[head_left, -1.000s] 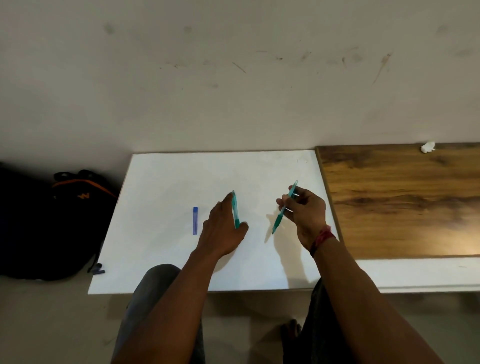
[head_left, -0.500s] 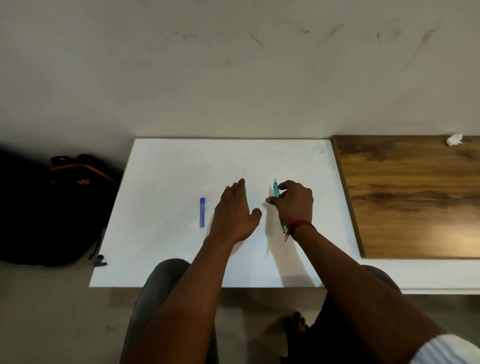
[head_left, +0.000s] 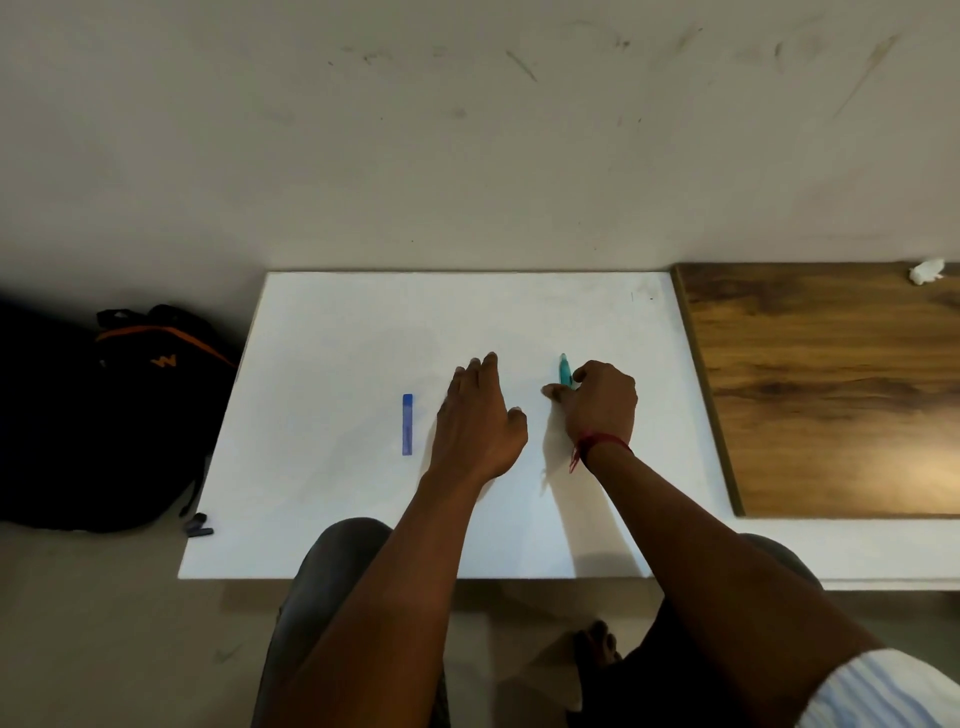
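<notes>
A white tabletop (head_left: 332, 332) lies in front of me. My left hand (head_left: 478, 415) rests flat on it near the middle with its fingers straight; nothing shows under it. To its left lies a short blue stick-shaped item (head_left: 407, 424). My right hand (head_left: 597, 405), with a red thread on the wrist, has its fingers curled over a teal pen (head_left: 565, 370). The pen lies low on the tabletop and points away from me; only its far end sticks out past the fingers.
A wood-grain board (head_left: 831, 389) adjoins the white top on the right, with a small white crumpled scrap (head_left: 925, 271) at its far edge. A black backpack (head_left: 104, 415) sits on the floor at the left, a small dark object (head_left: 198, 526) beside it. A wall stands close behind.
Both hands came down onto the tabletop. The left hand's teal pen is no longer visible and its fingers have flattened. The right hand lowered its pen from a raised slant to the surface.
</notes>
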